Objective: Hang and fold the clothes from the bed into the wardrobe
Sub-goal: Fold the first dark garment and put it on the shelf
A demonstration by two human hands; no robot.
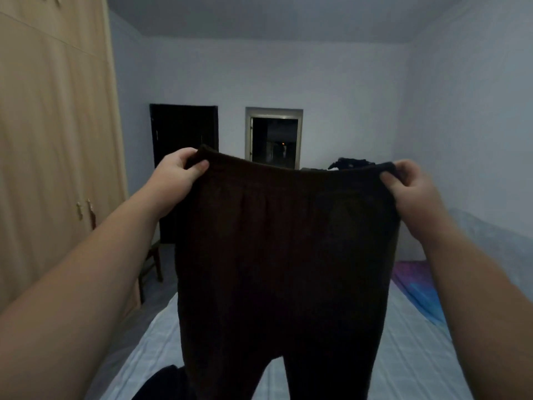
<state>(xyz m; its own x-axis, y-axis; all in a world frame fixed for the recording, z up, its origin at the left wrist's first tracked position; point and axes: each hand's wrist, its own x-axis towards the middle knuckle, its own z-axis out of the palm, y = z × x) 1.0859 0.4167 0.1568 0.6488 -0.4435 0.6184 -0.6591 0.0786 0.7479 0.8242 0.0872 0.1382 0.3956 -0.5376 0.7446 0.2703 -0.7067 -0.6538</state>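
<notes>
Head view: left hand (pixel 176 174) and right hand (pixel 409 187) each pinch one waistband corner of dark trousers (pixel 285 255), held spread above bed (pixel 409 356). Legs hang free. Wardrobe (pixel 52 140) at left, doors shut. Risk: shallow corner pinch may slip, dropping trousers; uneven leg alignment would skew fold.

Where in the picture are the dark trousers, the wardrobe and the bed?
dark trousers (pixel 288 241): head view, on the seat, below the waistband.
wardrobe (pixel 52 134): head view, on a closed wooden door at the left.
bed (pixel 409 350): head view, on bare pale sheet right of the trousers.
</notes>
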